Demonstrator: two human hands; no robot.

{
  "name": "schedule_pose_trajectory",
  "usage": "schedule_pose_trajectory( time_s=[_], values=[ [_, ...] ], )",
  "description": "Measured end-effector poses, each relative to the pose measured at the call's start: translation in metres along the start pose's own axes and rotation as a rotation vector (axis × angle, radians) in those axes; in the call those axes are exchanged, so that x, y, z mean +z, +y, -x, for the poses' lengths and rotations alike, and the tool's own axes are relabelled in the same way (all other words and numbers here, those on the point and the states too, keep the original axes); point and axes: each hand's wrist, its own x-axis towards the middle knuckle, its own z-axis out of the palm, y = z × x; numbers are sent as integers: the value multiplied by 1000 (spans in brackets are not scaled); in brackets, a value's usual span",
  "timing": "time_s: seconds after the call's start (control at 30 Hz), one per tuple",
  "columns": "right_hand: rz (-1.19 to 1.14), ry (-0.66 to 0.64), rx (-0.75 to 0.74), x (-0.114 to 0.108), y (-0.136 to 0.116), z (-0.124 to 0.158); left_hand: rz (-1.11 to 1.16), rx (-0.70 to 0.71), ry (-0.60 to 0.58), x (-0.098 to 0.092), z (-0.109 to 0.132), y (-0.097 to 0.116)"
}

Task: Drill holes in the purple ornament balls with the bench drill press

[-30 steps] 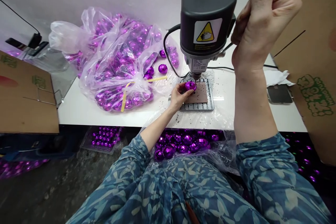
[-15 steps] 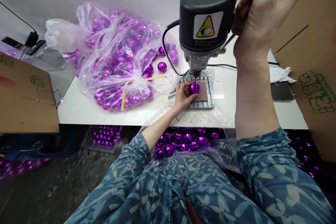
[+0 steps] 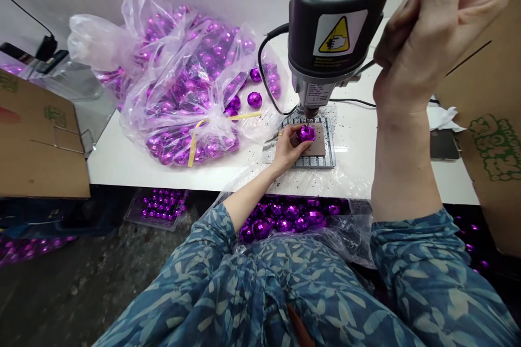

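Purple ball (image 3: 306,134) shifted right | pinched in left hand (image 3: 286,148), under drill (image 3: 336,59)

The left forearm (image 3: 252,194) reaches forward and inward, and the left hand (image 3: 288,150) sits low, its thumb and fingers curved toward each other in a pinch. The right forearm (image 3: 405,168) rises steeply, the right hand (image 3: 448,16) being raised well above the left with fingers curled into a fist. Both hands are bare.
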Motion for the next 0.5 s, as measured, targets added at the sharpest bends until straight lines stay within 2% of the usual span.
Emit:
schedule_pose_trajectory(
  time_s=[0.2,0.5],
  values=[
    [-33,25,-111,-10,-13,35,-11,13,-6,1,0,-5],
    [-61,41,-160,-24,-4,60,0,32,-16,1,2,-8]
  ],
)
